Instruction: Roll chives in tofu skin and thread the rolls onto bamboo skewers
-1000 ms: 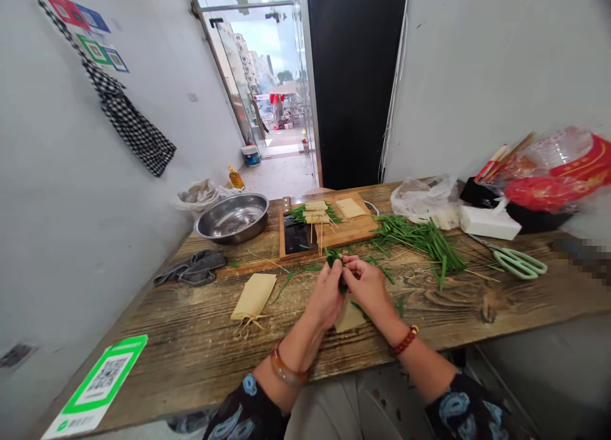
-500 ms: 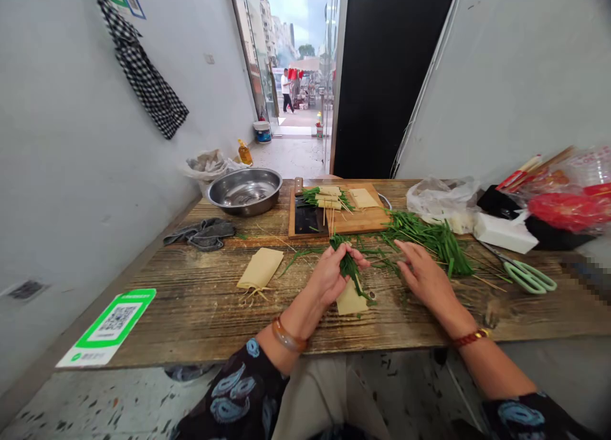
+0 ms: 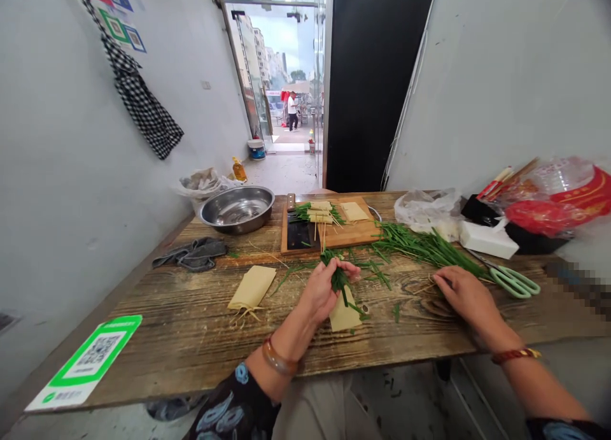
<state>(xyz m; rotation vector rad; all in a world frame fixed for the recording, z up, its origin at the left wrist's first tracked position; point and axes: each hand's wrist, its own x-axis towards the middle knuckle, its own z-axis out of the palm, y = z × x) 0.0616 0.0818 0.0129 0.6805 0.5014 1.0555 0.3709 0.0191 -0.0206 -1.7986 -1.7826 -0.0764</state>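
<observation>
My left hand is closed round a folded bundle of green chives, whose cut ends hang down from the fist. Under it lies a tan tofu sheet. Off to the right my right hand is low over the table, fingertips pressed together beside thin brownish strands; what they pinch, if anything, is too small to make out. More loose chives are heaped beyond it. Several rolled, skewered tofu sheets with chives rest on the cutting board.
A stack of tofu sheets lies left of my hands, with a grey cloth and a steel basin beyond. Green-handled scissors, a white box and plastic bags are at the right. A knife lies on the board.
My right hand has moved right and nearer to me, away from the left hand, and its fingers have closed. My left hand keeps its hold on the chives. The view has shifted slightly.
</observation>
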